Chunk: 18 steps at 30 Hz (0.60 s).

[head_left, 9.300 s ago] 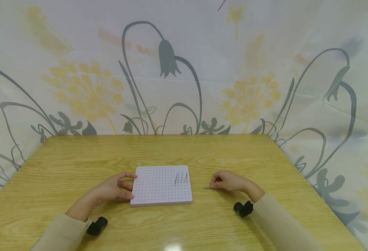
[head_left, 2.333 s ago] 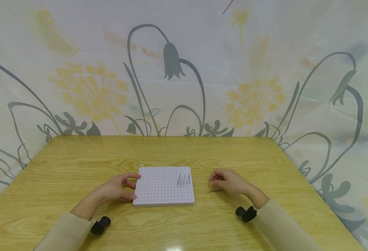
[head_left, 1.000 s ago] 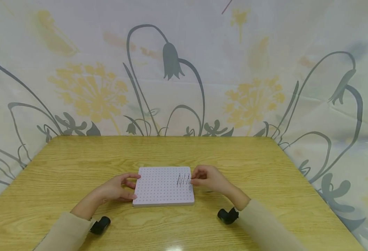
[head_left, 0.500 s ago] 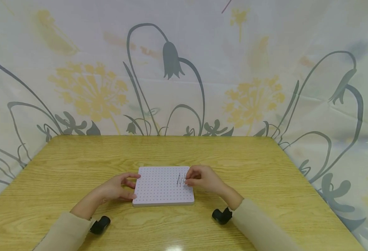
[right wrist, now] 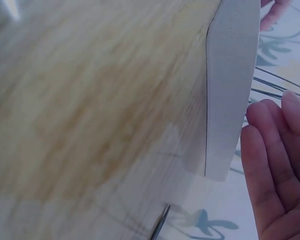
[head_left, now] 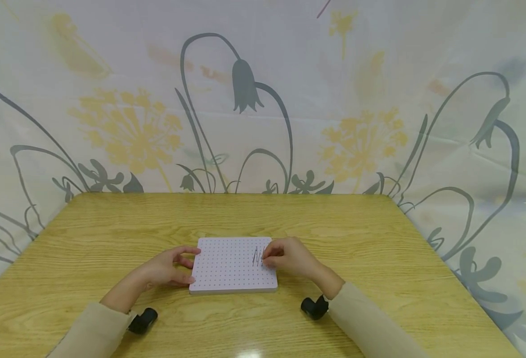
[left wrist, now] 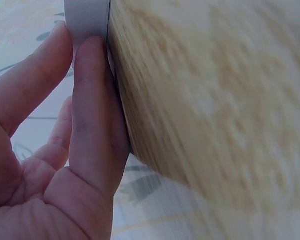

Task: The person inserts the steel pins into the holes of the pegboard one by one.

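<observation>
A white pegboard with rows of small holes lies flat on the table. Several thin dark metal pins stand on its right part, leaning slightly. My left hand rests thumb and fingertips against the board's left edge; the left wrist view shows the fingers fairly straight along that side. Over the pins, my right hand brings thumb and forefinger together on a thin pin, mostly hidden by the fingertips. Its other fingers hang beside the board's edge in the right wrist view.
A loose metal pin lies on the table, right of the board, in the right wrist view. The wooden table reaches back to a flower-patterned cloth. A black wrist camera sits on the left wrist.
My right hand has moved left from the table beside the board to above the pins, settling slightly further left and lower just now. The left hand has stayed at the board's edge.
</observation>
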Motion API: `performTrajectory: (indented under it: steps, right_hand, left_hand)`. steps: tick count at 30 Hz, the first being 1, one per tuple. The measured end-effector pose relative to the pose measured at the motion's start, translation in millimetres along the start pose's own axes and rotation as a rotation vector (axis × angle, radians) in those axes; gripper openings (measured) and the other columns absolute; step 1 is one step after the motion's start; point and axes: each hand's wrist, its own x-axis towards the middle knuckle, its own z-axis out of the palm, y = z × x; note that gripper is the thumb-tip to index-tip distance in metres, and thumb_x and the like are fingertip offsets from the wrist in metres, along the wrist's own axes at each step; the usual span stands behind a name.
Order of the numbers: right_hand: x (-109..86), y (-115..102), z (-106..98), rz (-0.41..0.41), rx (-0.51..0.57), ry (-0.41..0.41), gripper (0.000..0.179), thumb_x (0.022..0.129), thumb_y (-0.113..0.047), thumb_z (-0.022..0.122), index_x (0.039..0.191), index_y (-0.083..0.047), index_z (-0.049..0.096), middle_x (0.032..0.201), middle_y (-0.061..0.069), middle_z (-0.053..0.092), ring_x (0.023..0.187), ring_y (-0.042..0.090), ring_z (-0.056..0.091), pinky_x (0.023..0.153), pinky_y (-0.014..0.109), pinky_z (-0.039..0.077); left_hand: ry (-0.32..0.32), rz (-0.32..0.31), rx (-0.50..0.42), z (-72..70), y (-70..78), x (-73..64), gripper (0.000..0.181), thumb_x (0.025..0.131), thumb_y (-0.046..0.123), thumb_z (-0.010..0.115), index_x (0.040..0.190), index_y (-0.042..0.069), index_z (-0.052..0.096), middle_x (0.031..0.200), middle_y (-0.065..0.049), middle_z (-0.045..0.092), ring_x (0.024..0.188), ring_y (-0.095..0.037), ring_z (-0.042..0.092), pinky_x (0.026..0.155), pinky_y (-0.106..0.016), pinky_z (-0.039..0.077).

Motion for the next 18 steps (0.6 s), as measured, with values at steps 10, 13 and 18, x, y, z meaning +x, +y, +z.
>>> performTrajectory:
  steps: [10,13,18]
  right_hand:
    - [-3.9,-2.7,-6.4,-0.054,-0.047,-0.021,0.009,0.082,-0.001,0.069,0.090,-0.003,0.068,0.078,-0.002,0.065,0.072,0.007,0.060,0.066,0.023,0.051]
    - [-7.6,-2.4,-10.1,-0.062,-0.049,-0.019,0.011,0.082,-0.001,0.069,0.093,-0.002,0.068,0.080,-0.001,0.066,0.073,0.008,0.061,0.067,0.024,0.051]
    - [-14.5,-1.6,-16.7,-0.055,-0.043,-0.023,0.014,0.083,-0.003,0.069,0.096,-0.001,0.067,0.083,0.003,0.066,0.075,0.009,0.062,0.068,0.025,0.051]
  left_hand:
    - [0.002,0.005,0.011,-0.1,0.4,-0.1,0.068,0.075,-0.009,0.071,0.135,-0.005,0.039,0.104,-0.019,0.047,0.077,-0.019,0.057,0.071,-0.032,0.053]
    - [0.007,0.005,0.019,-0.1,-0.2,0.0,0.067,0.075,-0.009,0.072,0.134,-0.005,0.040,0.105,-0.019,0.048,0.079,-0.019,0.057,0.071,-0.033,0.053]
    - [0.009,0.011,0.034,-0.4,-0.8,-0.1,0.067,0.075,-0.008,0.072,0.134,-0.004,0.040,0.106,-0.019,0.049,0.080,-0.020,0.057,0.072,-0.034,0.053]
